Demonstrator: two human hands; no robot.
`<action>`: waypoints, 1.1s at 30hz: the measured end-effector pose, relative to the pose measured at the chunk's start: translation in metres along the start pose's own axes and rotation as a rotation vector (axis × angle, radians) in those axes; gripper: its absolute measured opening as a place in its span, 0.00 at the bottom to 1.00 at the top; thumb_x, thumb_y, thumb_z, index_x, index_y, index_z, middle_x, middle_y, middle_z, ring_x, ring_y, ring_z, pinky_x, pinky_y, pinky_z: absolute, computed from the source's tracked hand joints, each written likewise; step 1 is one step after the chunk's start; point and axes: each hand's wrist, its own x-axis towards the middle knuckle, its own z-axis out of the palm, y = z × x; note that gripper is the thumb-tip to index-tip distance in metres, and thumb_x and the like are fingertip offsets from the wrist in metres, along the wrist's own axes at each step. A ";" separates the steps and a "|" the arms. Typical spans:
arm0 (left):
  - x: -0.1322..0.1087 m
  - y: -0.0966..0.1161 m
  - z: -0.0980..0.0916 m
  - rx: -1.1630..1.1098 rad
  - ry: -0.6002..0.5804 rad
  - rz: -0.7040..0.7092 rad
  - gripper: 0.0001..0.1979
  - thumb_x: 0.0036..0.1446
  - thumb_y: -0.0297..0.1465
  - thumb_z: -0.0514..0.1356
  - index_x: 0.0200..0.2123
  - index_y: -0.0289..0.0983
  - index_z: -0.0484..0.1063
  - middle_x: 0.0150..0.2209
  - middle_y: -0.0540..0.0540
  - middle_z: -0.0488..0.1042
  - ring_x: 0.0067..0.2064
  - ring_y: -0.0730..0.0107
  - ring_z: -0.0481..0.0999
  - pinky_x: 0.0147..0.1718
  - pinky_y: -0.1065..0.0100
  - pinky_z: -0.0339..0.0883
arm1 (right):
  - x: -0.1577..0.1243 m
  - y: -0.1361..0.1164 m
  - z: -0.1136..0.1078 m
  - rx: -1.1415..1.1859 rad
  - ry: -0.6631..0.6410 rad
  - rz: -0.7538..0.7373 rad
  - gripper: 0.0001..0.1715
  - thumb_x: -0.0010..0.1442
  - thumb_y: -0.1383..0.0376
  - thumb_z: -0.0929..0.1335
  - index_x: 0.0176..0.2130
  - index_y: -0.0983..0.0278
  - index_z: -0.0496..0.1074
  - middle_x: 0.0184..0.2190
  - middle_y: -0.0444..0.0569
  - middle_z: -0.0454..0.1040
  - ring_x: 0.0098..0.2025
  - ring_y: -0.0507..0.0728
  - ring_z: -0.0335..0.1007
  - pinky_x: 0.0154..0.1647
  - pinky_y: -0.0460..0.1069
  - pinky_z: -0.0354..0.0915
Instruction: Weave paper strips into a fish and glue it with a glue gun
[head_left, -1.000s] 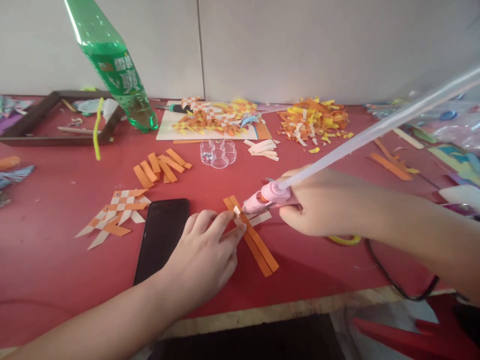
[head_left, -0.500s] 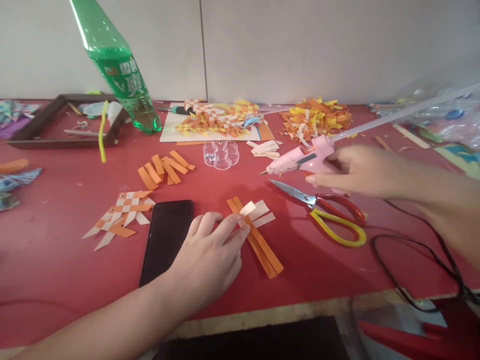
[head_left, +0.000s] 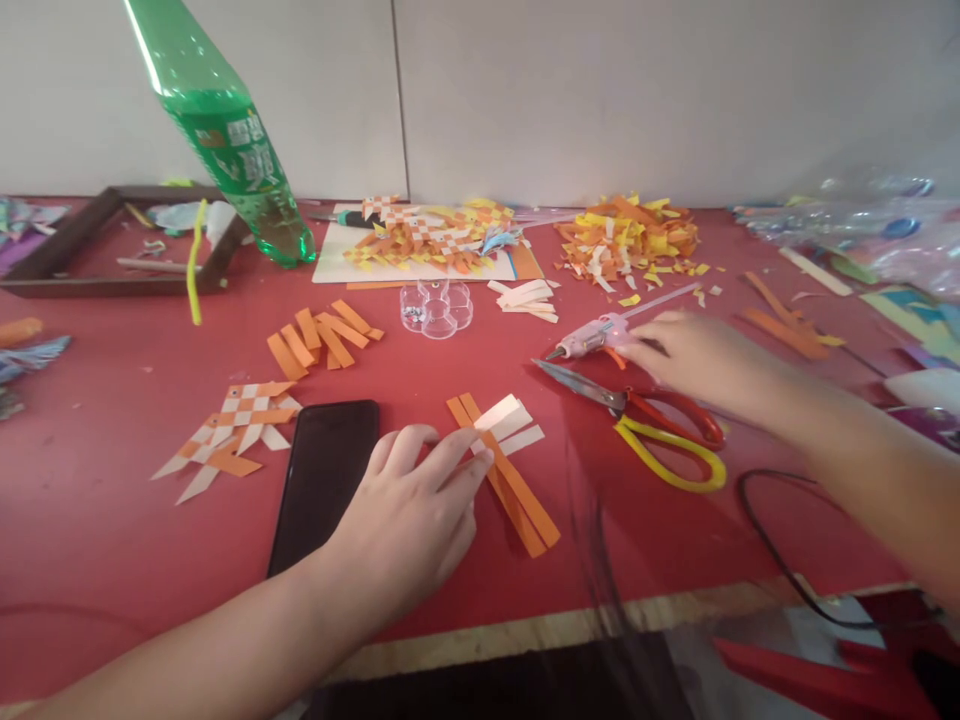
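Note:
My left hand [head_left: 427, 490] presses its fingertips on the crossing of two long orange paper strips [head_left: 521, 495] and several cream strips [head_left: 514, 415]. Its thumb and index finger rest close together there. My right hand [head_left: 675, 350] is closed round the pink glue gun [head_left: 596, 335], whose nozzle points left, above the blades of the scissors [head_left: 667, 430]. The gun's handle is mostly hidden by the hand. Left of my left hand lie a black phone [head_left: 326, 480] and a woven orange and cream paper fish [head_left: 240, 420].
Short orange strips [head_left: 322, 335] and a clear flower-shaped tray [head_left: 436, 308] sit mid-table. Behind are a woven paper pile [head_left: 442, 235], orange and yellow scraps [head_left: 630, 235], a green bottle [head_left: 232, 150] and a dark frame [head_left: 67, 240]. A black cable [head_left: 772, 550] loops at right.
My right hand has lowered the glue gun toward the table, and its long glue stick has swung lower. The uppermost cream strip now lies flatter. My left hand stays on the strips.

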 end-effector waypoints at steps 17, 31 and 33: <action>0.001 0.002 0.000 0.046 -0.011 -0.003 0.17 0.62 0.28 0.52 0.52 0.39 0.74 0.55 0.45 0.72 0.48 0.51 0.64 0.45 0.51 0.64 | -0.037 -0.130 0.054 0.853 -0.009 -0.084 0.17 0.58 0.64 0.70 0.46 0.59 0.64 0.32 0.45 0.79 0.37 0.57 0.78 0.40 0.52 0.72; 0.002 0.001 0.001 0.049 0.065 0.001 0.20 0.60 0.27 0.52 0.55 0.39 0.72 0.54 0.38 0.71 0.49 0.49 0.67 0.44 0.48 0.68 | -0.047 -0.121 0.054 0.915 -0.078 -0.196 0.22 0.56 0.72 0.65 0.50 0.60 0.60 0.46 0.52 0.78 0.46 0.58 0.78 0.34 0.47 0.74; 0.002 0.001 0.000 0.051 0.073 0.005 0.20 0.60 0.27 0.53 0.54 0.39 0.72 0.54 0.38 0.71 0.49 0.49 0.67 0.44 0.48 0.68 | -0.047 -0.121 0.055 0.946 -0.104 -0.200 0.22 0.56 0.72 0.65 0.50 0.60 0.60 0.48 0.53 0.77 0.47 0.58 0.77 0.39 0.49 0.75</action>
